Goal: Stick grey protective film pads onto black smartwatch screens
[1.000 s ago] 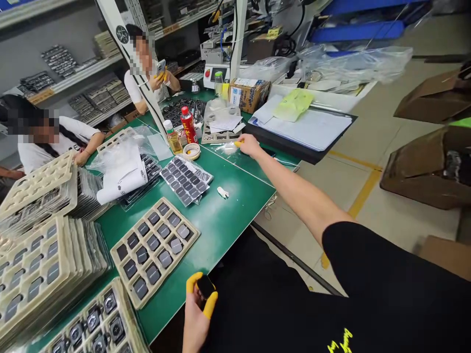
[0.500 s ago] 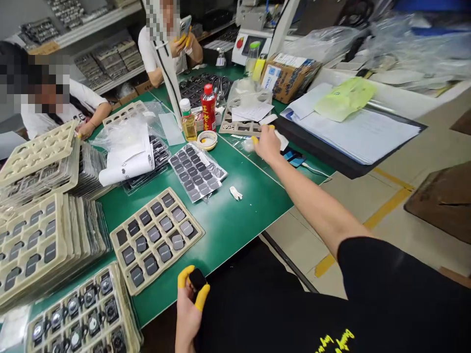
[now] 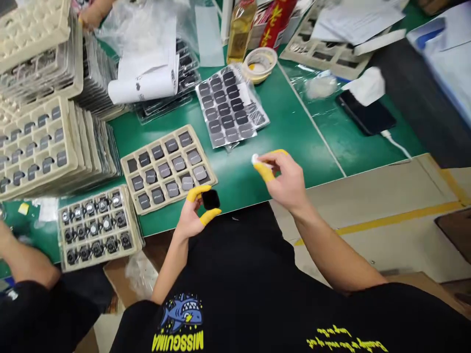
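Observation:
My left hand [image 3: 196, 211], with yellow finger covers on thumb and forefinger, grips a black square watch body [image 3: 211, 199] by its edges, its dark glossy face showing. My right hand [image 3: 281, 176], also in yellow finger covers, pinches a small white wad [image 3: 254, 158] that looks like crumpled tissue or cloth. The hands are apart, over the table's near edge. Just beyond my left hand lies a beige tray [image 3: 169, 169] of dark square pieces with pale lettering. Farther back, a sheet of dark square stickers [image 3: 226, 110] rests in clear film.
At left stand stacked trays [image 3: 84, 142] and a tray of watches [image 3: 96, 225]. A tape roll [image 3: 259, 63], an amber bottle [image 3: 241, 34] and a red can [image 3: 275, 22] stand behind. A cabled phone [image 3: 366, 115] lies right, under white tissue. Another person's arm [image 3: 25, 255] shows at left.
My right hand has come back from the far side of the table, and the white wad that lay on the green top is now in its fingers. The view has tilted down.

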`<action>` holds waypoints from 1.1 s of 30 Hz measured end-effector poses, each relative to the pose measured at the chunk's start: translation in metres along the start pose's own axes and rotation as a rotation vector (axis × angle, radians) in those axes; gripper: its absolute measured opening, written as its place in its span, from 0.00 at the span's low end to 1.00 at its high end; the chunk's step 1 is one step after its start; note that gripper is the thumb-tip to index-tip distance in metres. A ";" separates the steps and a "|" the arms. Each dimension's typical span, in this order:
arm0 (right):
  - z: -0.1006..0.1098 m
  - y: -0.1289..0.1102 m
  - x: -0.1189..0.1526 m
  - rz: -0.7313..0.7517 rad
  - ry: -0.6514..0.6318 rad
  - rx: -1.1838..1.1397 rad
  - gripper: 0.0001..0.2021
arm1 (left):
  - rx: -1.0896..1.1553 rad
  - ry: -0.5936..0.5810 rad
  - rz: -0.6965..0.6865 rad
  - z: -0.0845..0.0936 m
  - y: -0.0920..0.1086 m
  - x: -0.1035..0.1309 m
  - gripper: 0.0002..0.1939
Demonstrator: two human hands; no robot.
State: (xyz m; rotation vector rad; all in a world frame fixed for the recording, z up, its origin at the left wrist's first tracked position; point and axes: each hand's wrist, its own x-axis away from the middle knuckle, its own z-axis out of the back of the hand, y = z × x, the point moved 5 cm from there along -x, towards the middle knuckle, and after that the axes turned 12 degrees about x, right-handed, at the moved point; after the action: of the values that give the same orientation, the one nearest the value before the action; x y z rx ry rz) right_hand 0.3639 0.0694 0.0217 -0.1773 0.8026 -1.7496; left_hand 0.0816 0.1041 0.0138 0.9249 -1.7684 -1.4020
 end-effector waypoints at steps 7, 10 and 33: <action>0.014 -0.127 0.062 0.827 -0.136 -0.196 0.14 | 0.016 -0.177 -0.017 -0.002 0.010 0.027 0.35; 0.003 -0.132 0.065 0.900 -0.123 -0.094 0.13 | 0.061 -0.228 0.011 -0.002 0.004 0.044 0.35; -0.003 -0.149 0.064 0.870 -0.047 0.026 0.11 | 0.082 -0.105 -0.054 0.002 0.017 0.061 0.36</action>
State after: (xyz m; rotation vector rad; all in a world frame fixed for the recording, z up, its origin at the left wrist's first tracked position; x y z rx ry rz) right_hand 0.2215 0.0313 0.0904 0.1393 0.6758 -0.9279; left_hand 0.0467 0.0561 0.0351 0.9643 -1.9042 -1.4447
